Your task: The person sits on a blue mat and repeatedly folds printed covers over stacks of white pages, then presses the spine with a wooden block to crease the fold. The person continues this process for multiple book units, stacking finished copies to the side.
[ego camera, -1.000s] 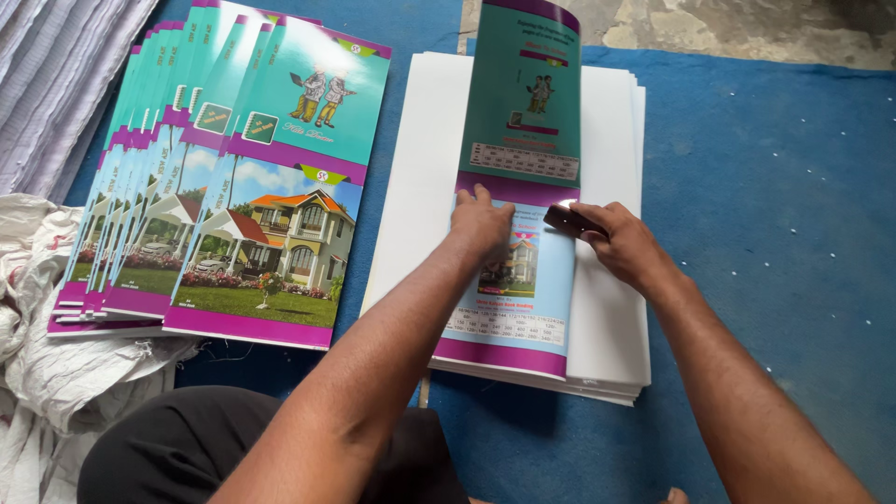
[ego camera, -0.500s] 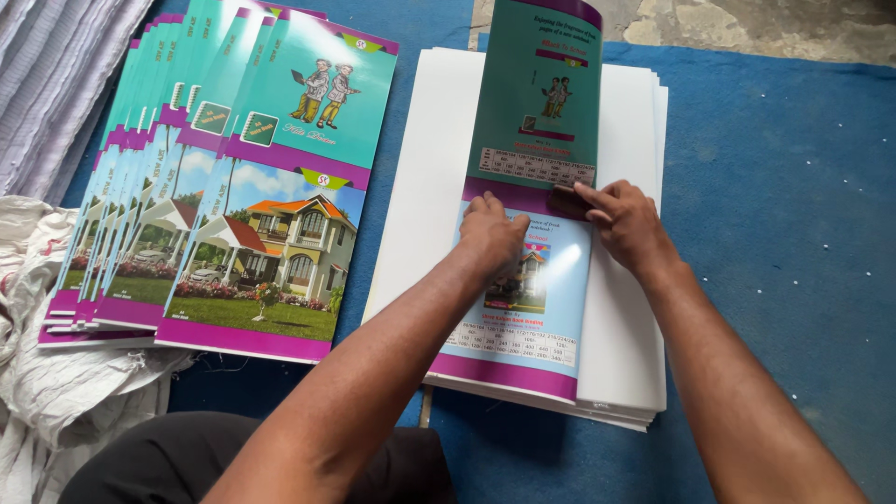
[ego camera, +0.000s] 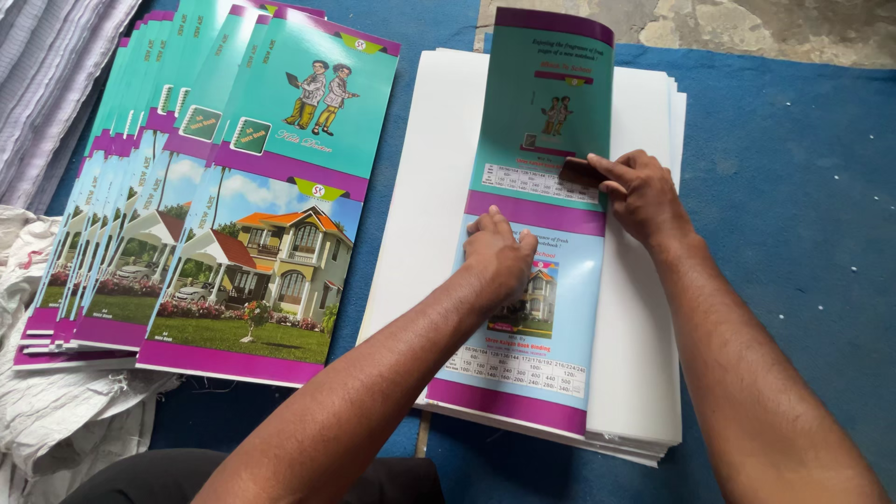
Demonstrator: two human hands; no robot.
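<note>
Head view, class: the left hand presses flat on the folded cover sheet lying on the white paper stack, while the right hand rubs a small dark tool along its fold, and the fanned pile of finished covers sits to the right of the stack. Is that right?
Not quite. In the head view the fanned pile of covers lies to the left of the white paper stack, not the right. The rest holds: the left hand presses the folded cover sheet, and the right hand holds a small dark tool at its fold.

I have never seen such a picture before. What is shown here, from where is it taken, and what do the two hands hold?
There is no machine. A camera on a person's head looks down at their bare hands. The left hand presses flat on a printed cover sheet lying on a stack of white sheets on a blue mat. The right hand holds a small dark tool against that cover's upper half, which curves upward. To the left lies a fanned pile of covers with house pictures.
</note>
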